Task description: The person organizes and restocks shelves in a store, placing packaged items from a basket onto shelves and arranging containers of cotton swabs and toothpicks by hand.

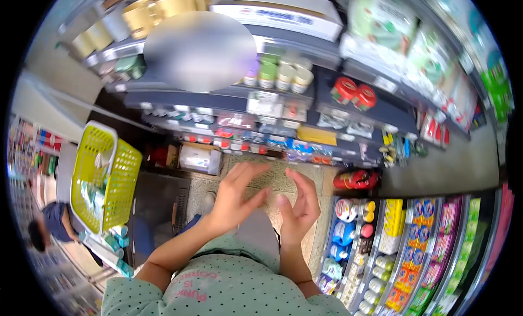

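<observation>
Both of my hands are raised in front of my body, over the tiled floor, and nothing shows in them. My left hand (239, 193) has its fingers curved and its thumb apart, pointing to the right. Facing it is my right hand (298, 204), with fingers bent upward and the thumb held off to the side. A small gap separates the two hands. Beyond them stands a shelf unit (212, 102) of goods, which neither hand touches. An open cardboard box (200, 158) sits low, beyond my left hand.
A yellow-green basket (120, 177) with items inside stands at the left, above teal-and-white packages (114, 241). Another person (53, 223) is at the far left. A red fire extinguisher (357, 179) lies beyond my right hand. Shelves of colourful packages (419, 231) line the right.
</observation>
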Demonstrator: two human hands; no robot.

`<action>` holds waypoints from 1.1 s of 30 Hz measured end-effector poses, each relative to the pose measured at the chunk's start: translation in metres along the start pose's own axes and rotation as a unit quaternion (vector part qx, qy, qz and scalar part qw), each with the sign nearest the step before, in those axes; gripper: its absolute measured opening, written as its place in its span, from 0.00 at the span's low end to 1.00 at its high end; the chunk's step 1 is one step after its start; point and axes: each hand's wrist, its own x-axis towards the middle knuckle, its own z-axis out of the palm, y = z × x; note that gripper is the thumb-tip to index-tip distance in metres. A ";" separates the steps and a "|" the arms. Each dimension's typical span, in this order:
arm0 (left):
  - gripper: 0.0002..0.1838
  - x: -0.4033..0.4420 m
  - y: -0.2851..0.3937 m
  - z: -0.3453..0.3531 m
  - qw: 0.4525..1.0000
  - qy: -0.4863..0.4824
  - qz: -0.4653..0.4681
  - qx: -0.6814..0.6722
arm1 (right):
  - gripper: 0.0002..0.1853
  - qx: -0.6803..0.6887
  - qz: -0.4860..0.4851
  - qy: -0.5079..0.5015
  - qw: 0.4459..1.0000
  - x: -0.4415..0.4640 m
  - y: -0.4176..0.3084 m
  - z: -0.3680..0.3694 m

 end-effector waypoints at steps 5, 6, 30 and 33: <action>0.26 -0.015 -0.021 -0.061 0.995 0.098 -0.026 0.018 | 0.24 0.022 0.024 -0.101 0.994 0.008 0.002 0.063; 0.26 -0.020 -0.025 -0.074 0.993 0.116 -0.024 0.022 | 0.24 0.028 0.028 -0.119 0.992 0.008 0.002 0.077; 0.22 -0.174 -0.087 -0.279 0.887 0.426 -0.158 0.081 | 0.23 0.077 0.004 -0.483 0.872 -0.062 0.011 0.348; 0.21 -0.192 -0.087 -0.290 0.870 0.457 -0.158 0.098 | 0.23 0.092 0.016 -0.517 0.851 -0.078 0.010 0.368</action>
